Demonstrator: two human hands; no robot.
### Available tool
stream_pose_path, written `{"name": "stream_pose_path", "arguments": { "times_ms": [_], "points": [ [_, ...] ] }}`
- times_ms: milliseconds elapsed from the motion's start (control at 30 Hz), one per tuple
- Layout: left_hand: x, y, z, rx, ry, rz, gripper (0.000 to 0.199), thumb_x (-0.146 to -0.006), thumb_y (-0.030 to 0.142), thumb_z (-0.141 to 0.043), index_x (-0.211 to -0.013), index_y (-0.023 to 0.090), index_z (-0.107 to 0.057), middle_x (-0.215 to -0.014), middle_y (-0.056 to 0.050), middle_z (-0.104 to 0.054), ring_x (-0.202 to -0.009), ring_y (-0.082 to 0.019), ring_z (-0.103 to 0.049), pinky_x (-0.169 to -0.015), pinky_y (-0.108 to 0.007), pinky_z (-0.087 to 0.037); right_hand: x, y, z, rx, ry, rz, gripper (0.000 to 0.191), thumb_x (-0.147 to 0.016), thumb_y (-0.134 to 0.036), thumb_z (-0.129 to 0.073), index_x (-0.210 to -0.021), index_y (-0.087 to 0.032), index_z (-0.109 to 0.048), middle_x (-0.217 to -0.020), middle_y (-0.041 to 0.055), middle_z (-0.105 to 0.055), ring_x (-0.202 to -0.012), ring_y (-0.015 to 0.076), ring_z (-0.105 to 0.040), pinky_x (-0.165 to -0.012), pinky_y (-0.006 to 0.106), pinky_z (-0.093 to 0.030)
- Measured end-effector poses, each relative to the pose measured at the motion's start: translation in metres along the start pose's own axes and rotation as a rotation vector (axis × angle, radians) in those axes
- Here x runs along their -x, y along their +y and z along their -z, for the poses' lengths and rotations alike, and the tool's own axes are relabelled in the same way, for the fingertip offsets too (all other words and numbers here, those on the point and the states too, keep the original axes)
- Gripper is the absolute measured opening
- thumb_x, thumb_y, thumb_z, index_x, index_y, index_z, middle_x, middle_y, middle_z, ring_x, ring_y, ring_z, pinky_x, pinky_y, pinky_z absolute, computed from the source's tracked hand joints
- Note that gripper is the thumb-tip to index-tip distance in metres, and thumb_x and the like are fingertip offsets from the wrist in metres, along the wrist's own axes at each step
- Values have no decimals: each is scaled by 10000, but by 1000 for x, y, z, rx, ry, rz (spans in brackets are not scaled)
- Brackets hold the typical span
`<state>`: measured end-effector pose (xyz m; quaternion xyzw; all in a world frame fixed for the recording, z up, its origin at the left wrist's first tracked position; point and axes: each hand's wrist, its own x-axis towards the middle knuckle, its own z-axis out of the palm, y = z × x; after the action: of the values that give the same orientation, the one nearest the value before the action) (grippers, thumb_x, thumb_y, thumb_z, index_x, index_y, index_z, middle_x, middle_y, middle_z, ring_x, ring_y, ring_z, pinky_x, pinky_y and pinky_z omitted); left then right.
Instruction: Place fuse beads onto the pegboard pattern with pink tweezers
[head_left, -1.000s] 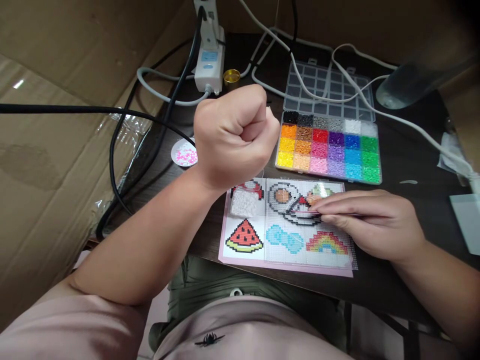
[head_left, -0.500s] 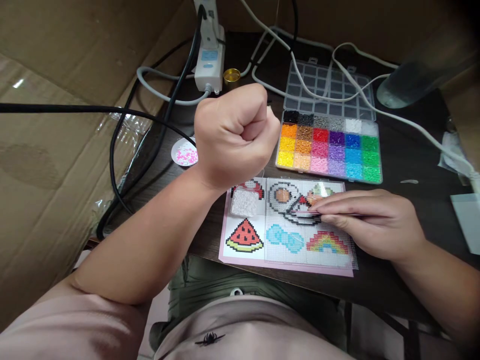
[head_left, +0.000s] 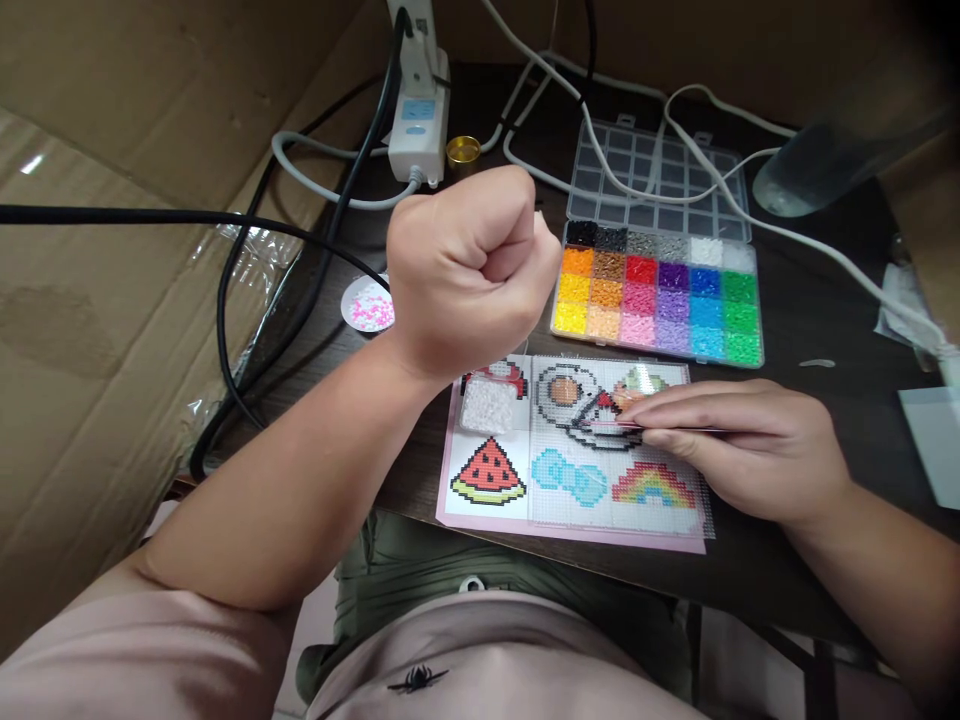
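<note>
My right hand (head_left: 757,450) pinches slim tweezers (head_left: 611,424), their tips over the clear pegboard (head_left: 581,508) near the outlined figure below the fried-egg design. The board lies on a pattern sheet (head_left: 487,505) showing a watermelon slice; blue and rainbow designs show on the board. Whether a bead sits in the tips is too small to tell. My left hand (head_left: 472,270) is a closed fist held up left of the bead box, with nothing visible in it. Beyond and below it, a small clear box of white beads (head_left: 487,405) stands on the sheet.
An open compartment box of coloured beads (head_left: 656,300) lies at the back. Behind the fist are a white dish of pink and white beads (head_left: 367,305), a gold cup (head_left: 464,152) and a power strip (head_left: 418,130). Cables (head_left: 585,100) cross the table; cardboard walls (head_left: 112,300) surround it.
</note>
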<state>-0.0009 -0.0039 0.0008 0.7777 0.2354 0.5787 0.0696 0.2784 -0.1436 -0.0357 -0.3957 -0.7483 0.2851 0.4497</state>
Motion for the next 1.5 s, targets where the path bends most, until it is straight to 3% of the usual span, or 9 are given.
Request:
{"name": "stream_pose_path", "arguments": {
  "times_ms": [167,267,400,533,767,900,1100,1333,1500],
  "points": [
    [-1,-5,-2,89,42,-13,612,-1069,-1,-677,-839,233,-161,-759,49,-177,-529,8,-308,-504,-206,-253,-8,-8,4,-7,-3,0,343,-1000,-53,-983,-1176,-342,-1042,-1089,29,-1010,-924,282,-1017,-898,334,-871],
    [-2,-5,-3,92,58,1,583,-1020,-28,-668,-822,221,-179,-752,40,-175,-541,-12,-236,-510,-255,-204,-11,-11,6,11,7,-8,274,-1019,-113,-981,-1150,-344,-1046,-1072,38,-1008,-934,305,-1018,-872,368,-883],
    [-4,-6,-2,78,56,-31,581,-1021,-23,-691,-819,211,-198,-751,38,-186,-543,-11,-223,-511,-247,-181,-15,-14,6,33,-41,8,287,-1014,-102,-973,-1141,-348,-1046,-1075,40,-1009,-920,308,-1016,-883,373,-881],
    [-5,-6,0,75,36,-53,662,-1123,121,-766,-817,233,-189,-744,41,-173,-550,-35,-177,-464,-273,-191,-20,-16,3,-12,-90,69,364,-1002,-19,-949,-1161,-332,-1043,-1084,40,-1012,-910,274,-1015,-917,318,-858],
    [-4,-4,2,83,8,-45,577,-1012,-69,-660,-846,223,-191,-772,39,-188,-622,-40,-175,-555,-279,-101,-23,-14,0,8,-99,36,253,-1019,-81,-965,-1063,-318,-1043,-1019,42,-1003,-852,264,-1005,-881,312,-857],
    [-4,-6,1,102,27,-33,604,-1091,76,-719,-830,227,-196,-758,38,-179,-590,-39,-151,-532,-289,-129,-22,-13,-1,5,-96,36,258,-1012,-85,-968,-1072,-324,-1044,-1023,40,-1004,-852,266,-1005,-883,319,-860],
    [-5,-4,0,97,23,-40,572,-985,-67,-655,-828,223,-188,-762,41,-171,-591,-51,-156,-569,-318,-140,-22,-12,0,-14,-106,51,341,-1012,-39,-953,-1140,-342,-1045,-1057,34,-1010,-886,267,-1010,-908,324,-858],
    [-5,-3,1,71,30,-47,603,-1030,-36,-686,-837,231,-181,-768,49,-166,-559,-19,-197,-539,-272,-169,-21,-12,0,-19,-111,44,319,-1024,-49,-956,-1140,-333,-1044,-1061,40,-1011,-903,265,-1013,-926,322,-857],
    [-4,-6,3,75,10,-73,661,-1083,20,-746,-830,245,-179,-750,64,-164,-535,-6,-283,-498,-226,-254,-21,-10,0,-7,-126,36,310,-1013,-50,-957,-1130,-324,-1042,-1061,46,-1010,-902,274,-1014,-928,329,-857]
  ]
}}
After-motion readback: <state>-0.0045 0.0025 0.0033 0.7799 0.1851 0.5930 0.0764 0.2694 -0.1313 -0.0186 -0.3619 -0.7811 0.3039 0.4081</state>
